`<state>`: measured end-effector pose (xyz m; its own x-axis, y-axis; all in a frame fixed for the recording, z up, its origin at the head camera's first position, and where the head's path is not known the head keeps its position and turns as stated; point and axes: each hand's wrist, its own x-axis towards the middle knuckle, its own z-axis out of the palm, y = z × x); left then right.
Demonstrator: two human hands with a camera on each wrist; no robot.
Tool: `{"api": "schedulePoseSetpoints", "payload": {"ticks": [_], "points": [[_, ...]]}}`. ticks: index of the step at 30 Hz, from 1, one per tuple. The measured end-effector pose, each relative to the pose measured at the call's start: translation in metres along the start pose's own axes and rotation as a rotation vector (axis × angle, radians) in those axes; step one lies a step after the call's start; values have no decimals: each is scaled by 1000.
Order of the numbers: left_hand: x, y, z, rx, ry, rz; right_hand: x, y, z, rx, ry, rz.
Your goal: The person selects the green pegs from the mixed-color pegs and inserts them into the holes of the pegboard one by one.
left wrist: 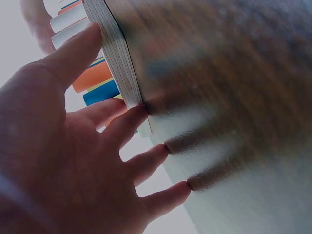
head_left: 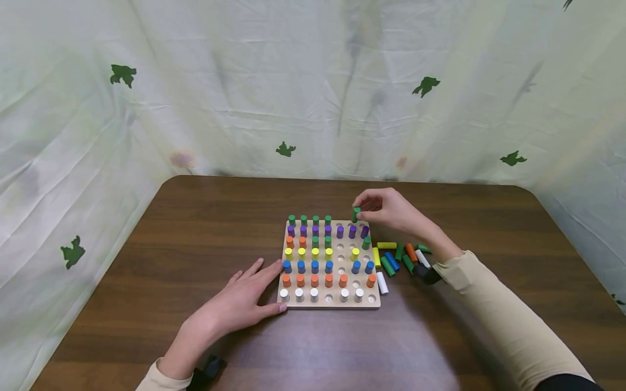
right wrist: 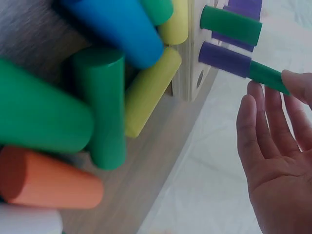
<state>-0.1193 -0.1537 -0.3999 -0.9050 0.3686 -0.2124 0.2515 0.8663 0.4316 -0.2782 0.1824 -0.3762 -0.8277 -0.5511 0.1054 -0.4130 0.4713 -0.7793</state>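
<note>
A wooden pegboard (head_left: 332, 306) lies on the table, with rows of upright green, purple, yellow, blue, orange and white pegs and some bare holes. At its far edge my right hand (head_left: 388, 209) pinches a green peg (head_left: 356, 215) between thumb and fingers, at the back row. In the right wrist view that green peg (right wrist: 265, 75) shows partly behind a purple peg (right wrist: 225, 59), so whether its lower end is in a hole is hidden. My left hand (head_left: 239, 298) rests with spread fingers against the board's left side, the thumb at the near left corner.
Loose pegs lie right of the board beneath my right forearm: a blue peg (head_left: 392, 262), an orange peg (head_left: 411, 252), a white peg (head_left: 382, 283), and several green and yellow ones. The brown table (head_left: 205, 217) ends at a pale curtain (head_left: 313, 81) behind.
</note>
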Motion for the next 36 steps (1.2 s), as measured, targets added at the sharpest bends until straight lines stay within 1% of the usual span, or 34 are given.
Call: {"api": "schedulePoseSetpoints", "payload": {"ticks": [3,9,14,18,27,32,36], "points": [[0,1,0,-1,0,-1,5,-1,4,-6,-26,-18],[-1,2,0,0,2,1,15,-2,12,-24,-83,-15],[0,3,0,-2,-6,-7,24,0,17,-48,-110,-34],[0,3,0,-4,-10,-18,29,1,20,-65,-122,-31],[0,3,0,-7,-9,-15,31,1,24,-85,-142,9],[0,2,1,0,-2,-5,30,-2,24,-83,-154,30],[1,1,2,-2,-5,-10,30,-2,23,-85,-176,41]]}}
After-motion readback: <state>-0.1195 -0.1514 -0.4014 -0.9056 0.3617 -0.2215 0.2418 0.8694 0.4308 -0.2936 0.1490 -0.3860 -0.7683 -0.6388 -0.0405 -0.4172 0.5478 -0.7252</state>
